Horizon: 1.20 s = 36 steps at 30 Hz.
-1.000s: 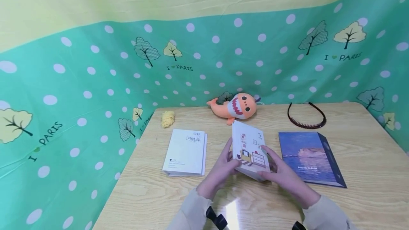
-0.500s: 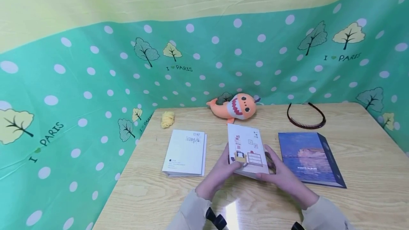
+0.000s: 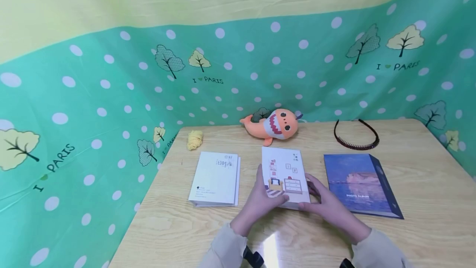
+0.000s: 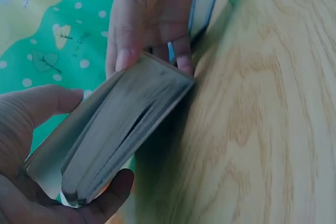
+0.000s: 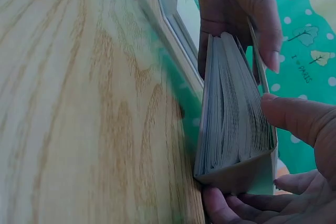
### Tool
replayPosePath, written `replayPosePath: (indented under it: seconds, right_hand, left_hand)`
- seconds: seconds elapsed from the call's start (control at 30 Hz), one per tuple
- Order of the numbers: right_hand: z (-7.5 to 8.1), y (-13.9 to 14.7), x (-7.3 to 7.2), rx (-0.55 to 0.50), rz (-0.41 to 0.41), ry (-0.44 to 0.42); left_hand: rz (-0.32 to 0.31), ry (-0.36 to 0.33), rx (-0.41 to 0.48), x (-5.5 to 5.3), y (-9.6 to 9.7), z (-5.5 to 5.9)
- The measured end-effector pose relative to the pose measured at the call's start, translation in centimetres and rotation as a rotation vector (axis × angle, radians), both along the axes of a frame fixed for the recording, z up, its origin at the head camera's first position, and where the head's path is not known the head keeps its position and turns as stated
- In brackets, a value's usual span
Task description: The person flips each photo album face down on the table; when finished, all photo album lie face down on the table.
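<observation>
A thick white photo album [image 3: 284, 173] with a drawn room on its cover is held low over the middle of the wooden table. My left hand [image 3: 260, 197] grips its left side, thumb lying across the lower cover. At the lower right corner, my right hand [image 3: 323, 197] holds it with the thumb in front and the fingers round the right edge. The right wrist view shows the album's page block [image 5: 236, 108] with its front cover lifted slightly off the pages. In the left wrist view, both hands hold the album [image 4: 126, 124] from opposite ends.
To the left lies another white album [image 3: 215, 177], with a yellow yarn bundle [image 3: 195, 139] behind it. A blue photo album [image 3: 360, 183] lies at right, a dark headband [image 3: 357, 142] beyond it. An orange plush shark [image 3: 273, 125] rests against the green curtain [image 3: 238, 61].
The held album has shifted left and slightly nearer, and its tilt has straightened. My left thumb has slid further right across the lower cover. The other objects have stayed in place.
</observation>
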State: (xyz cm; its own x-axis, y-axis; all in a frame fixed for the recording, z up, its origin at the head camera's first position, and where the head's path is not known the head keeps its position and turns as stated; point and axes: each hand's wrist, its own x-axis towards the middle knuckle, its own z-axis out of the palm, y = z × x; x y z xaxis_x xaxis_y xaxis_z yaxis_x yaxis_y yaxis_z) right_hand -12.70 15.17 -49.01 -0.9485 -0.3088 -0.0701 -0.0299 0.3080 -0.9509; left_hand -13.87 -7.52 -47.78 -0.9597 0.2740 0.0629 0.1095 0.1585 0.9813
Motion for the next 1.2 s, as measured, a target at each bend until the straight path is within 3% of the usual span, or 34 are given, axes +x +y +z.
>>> replayPosePath:
  seconds: [0.3,0.57,0.9,1.03,1.2]
  right_hand:
    - [0.0,0.1,-0.1,0.016,-0.015,0.002]
    - [0.2,0.0,-0.1,0.051,-0.023,0.001]
    - [0.5,-0.1,-0.2,0.094,-0.028,0.034]
    - [0.6,-0.1,0.0,0.107,-0.026,0.035]
    - [0.6,-0.1,0.2,0.127,-0.029,0.040]
  left_hand:
    - [0.074,-0.138,-0.158,0.3,-0.4,-0.4]
    - [0.110,-0.111,-0.263,-0.1,-0.3,-0.8]
    - [0.106,-0.155,-0.209,-1.2,-0.2,-0.5]
    - [0.155,-0.177,-0.278,-0.9,-0.2,-0.4]
    - [0.147,-0.112,-0.339,-0.9,-0.7,-0.3]
